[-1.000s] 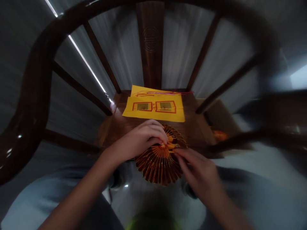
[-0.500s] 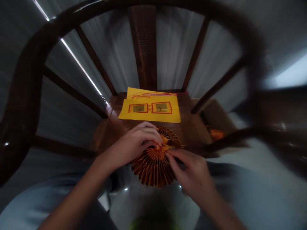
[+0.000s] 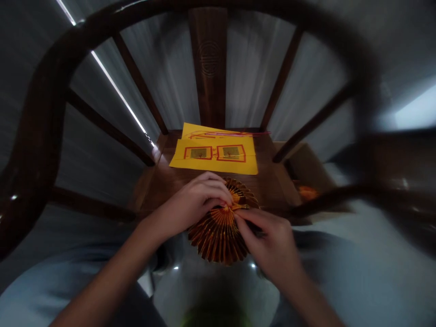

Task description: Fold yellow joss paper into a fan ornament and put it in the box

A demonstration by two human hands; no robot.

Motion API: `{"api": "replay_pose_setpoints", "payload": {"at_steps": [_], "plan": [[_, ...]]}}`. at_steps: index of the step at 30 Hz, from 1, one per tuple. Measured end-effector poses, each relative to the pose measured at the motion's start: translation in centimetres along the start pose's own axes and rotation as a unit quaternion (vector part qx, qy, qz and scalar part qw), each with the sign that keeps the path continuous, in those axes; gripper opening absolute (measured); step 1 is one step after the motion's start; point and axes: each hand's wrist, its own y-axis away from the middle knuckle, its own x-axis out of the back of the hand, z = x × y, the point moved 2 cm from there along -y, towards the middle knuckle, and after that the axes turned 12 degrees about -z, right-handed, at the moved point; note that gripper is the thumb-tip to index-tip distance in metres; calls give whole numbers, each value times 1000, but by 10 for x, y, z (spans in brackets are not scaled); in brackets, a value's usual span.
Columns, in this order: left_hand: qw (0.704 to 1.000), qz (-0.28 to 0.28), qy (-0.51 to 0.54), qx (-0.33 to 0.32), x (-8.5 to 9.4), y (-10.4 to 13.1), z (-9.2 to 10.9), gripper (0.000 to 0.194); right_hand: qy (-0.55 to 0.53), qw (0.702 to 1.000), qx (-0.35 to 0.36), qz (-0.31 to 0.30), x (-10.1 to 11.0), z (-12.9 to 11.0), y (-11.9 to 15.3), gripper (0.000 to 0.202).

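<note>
Fingers of the left hand point(image 3: 202, 195), seen from the head camera, close on the hub of a pleated, gold-edged paper rosette point(image 3: 220, 240) at the front edge of the seat point(image 3: 270, 186) of a wooden armchair point(image 3: 211, 100), while the right hand point(image 3: 272, 231) pinches folds beside it between thumb and forefinger. Firm pressure at the hub and a light, even pinch should serve best, sparing the pleats stray creases. Behind, yellow printed sheets point(image 3: 213, 168) bear marks too small to read, below a round carved emblem point(image 3: 209, 59); no brand is legible.
</note>
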Motion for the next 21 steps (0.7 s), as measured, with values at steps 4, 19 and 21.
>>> {"api": "replay_pose_setpoints", "payload": {"at_steps": [4, 19, 21], "plan": [[1000, 10, 4, 4, -1, 0, 2, 15, -8, 1000, -9, 4, -2, 0, -1, 19], [1000, 18, -6, 24, -2, 3, 5, 15, 8, 1000, -12, -22, 3, 0, -10, 23], [999, 20, -9, 26, -3, 2, 5, 15, 7, 1000, -7, -14, 3, -1, -10, 22]]}}
